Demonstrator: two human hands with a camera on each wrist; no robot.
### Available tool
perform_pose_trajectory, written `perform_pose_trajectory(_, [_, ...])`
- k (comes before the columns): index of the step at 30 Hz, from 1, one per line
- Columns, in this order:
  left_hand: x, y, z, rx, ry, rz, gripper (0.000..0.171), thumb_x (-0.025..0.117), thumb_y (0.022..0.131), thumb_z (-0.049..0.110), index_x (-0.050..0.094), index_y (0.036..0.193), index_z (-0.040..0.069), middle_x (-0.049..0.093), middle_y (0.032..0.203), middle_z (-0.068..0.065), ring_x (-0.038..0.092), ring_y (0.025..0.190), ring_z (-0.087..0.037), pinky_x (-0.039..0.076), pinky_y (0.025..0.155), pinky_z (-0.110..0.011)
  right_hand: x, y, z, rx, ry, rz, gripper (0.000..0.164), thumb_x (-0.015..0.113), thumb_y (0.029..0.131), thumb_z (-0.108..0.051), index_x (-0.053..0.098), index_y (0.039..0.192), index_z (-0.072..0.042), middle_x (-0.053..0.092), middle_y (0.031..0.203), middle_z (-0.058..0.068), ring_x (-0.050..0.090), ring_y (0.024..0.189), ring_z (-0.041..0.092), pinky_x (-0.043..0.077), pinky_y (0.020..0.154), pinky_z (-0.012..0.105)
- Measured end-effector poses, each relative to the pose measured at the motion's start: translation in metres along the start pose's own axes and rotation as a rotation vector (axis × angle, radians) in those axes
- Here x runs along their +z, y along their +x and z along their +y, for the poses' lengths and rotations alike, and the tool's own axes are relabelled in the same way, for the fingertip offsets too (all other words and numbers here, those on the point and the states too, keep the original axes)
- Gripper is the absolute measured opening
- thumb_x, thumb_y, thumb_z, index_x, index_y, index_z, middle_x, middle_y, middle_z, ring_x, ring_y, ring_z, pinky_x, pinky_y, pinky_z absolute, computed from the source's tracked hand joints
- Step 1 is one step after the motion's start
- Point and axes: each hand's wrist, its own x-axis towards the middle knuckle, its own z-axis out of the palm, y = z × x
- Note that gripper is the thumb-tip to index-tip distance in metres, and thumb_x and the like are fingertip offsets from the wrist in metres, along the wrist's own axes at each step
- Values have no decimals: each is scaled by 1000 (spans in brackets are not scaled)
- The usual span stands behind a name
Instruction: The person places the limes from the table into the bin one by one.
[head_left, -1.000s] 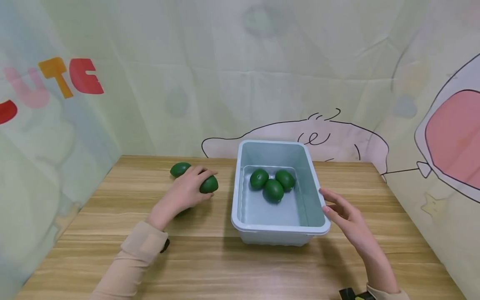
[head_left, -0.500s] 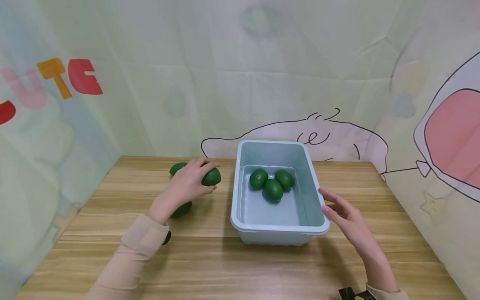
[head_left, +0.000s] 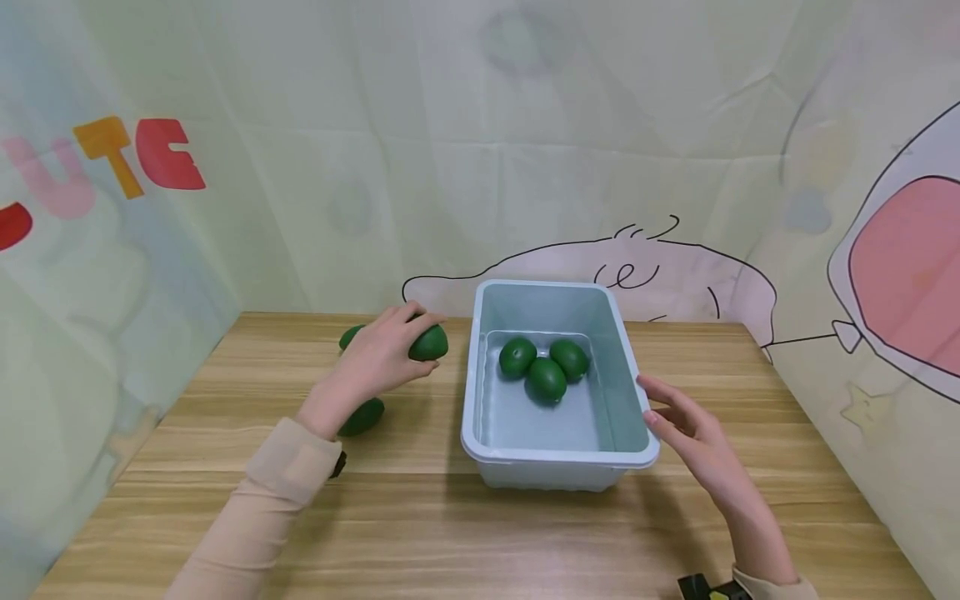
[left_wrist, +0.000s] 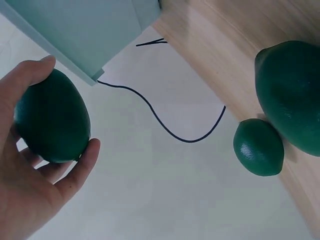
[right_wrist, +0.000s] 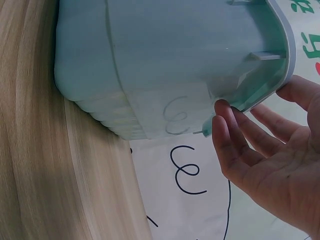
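Note:
My left hand [head_left: 378, 354] grips a dark green lime [head_left: 430, 343] between thumb and fingers, above the table and left of a pale blue plastic bin [head_left: 558, 457]. In the left wrist view, that lime [left_wrist: 52, 117] shows whole, its pointed tip near a fingertip. Two more limes lie on the table by the left hand: one [head_left: 349, 336] behind it, partly hidden, the other [head_left: 364, 417] under the wrist. Inside the bin, three limes [head_left: 547, 381] sit touching. My right hand [head_left: 697, 437] holds the bin's right rim, thumb on the lip and fingers beneath it.
The wooden table [head_left: 405, 542] ends at a printed cloth backdrop [head_left: 435, 167] behind and at both sides. The bin's raised walls stand between the two hands. Dark wrist devices [head_left: 712, 588] show at the cuffs.
My left hand has lifted the lime and carried it slightly right and away from me, uncovering the nearer table lime. The right hand and the bin have stayed put.

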Motion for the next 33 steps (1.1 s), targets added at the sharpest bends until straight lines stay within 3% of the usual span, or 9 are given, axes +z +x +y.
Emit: perform_pose_trajectory(33, [-22, 14, 25, 94, -12, 51, 54, 75, 80, 23, 57, 131, 20, 55, 120, -6, 53, 109, -24, 54, 77, -40, 0, 0, -2, 0, -6, -3, 48, 49, 100, -31, 42, 145, -16, 45, 148, 10, 55, 107, -8, 47, 87, 15])
